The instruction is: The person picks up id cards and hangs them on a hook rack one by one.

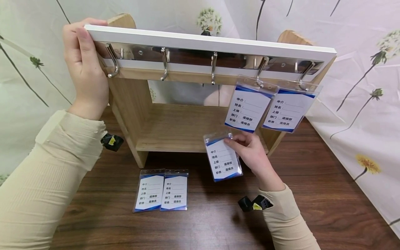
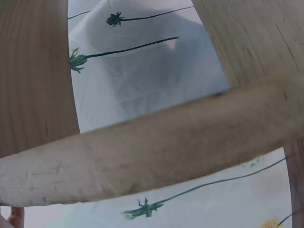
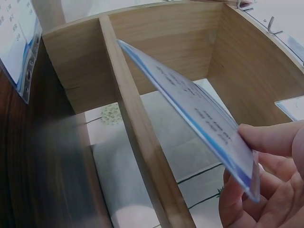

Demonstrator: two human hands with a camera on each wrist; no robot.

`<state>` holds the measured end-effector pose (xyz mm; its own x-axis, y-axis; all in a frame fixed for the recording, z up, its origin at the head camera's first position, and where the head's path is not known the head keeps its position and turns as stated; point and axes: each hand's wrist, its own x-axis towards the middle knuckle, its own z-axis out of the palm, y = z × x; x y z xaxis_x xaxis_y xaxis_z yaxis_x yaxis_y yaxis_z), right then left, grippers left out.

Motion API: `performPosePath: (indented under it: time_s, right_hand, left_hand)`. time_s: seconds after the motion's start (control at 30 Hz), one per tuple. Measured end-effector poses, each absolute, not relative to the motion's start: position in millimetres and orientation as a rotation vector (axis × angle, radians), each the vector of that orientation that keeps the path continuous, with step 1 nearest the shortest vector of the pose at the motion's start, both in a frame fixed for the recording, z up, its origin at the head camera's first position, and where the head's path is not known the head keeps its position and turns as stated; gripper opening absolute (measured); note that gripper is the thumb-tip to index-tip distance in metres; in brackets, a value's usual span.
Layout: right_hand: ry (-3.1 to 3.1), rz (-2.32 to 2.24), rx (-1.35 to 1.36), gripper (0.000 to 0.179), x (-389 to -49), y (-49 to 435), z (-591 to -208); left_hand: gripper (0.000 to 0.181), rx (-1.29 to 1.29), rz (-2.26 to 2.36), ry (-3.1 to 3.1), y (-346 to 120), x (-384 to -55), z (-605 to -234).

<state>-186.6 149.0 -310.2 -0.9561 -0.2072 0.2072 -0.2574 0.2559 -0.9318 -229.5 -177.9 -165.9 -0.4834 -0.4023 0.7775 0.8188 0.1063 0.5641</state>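
Note:
My left hand [image 1: 85,66] grips the left end of a white hook rail [image 1: 206,37], thumb on the front face. The rail runs across the top of a wooden shelf [image 1: 175,118] and carries several metal hooks. Between thumb and fingers, my right hand [image 1: 254,152] pinches a clear-sleeved ID badge [image 1: 222,161] by its upper right corner, in front of the shelf board. The right wrist view shows this badge [image 3: 190,114] nearly edge-on. One badge [image 1: 248,107] hangs from the fourth hook, another badge [image 1: 289,111] from the rightmost. The three hooks to the left bear nothing.
Two more badges [image 1: 150,191] lie side by side on the dark wooden table [image 1: 200,229], front left of the shelf. Flower-patterned cloth [image 1: 353,114] covers the wall behind. The shelf's side panels rise behind the rail at both ends.

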Motion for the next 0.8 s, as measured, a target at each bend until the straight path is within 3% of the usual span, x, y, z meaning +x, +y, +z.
performPosePath:
  time_s: [0.13,0.8]
  right_hand:
    - [-2.476,1.789,0.505,0.048,-186.6,147.2,-310.8]
    - [-2.522,1.737,0.48,0.043,-183.8,143.6,-309.9]
  left_hand:
    - [0.041,-0.451,-1.578,-1.4,-177.9,-229.7,-166.0]
    - [0.041,-0.442,-1.577,-1.404,-177.7,-229.9,-165.6]
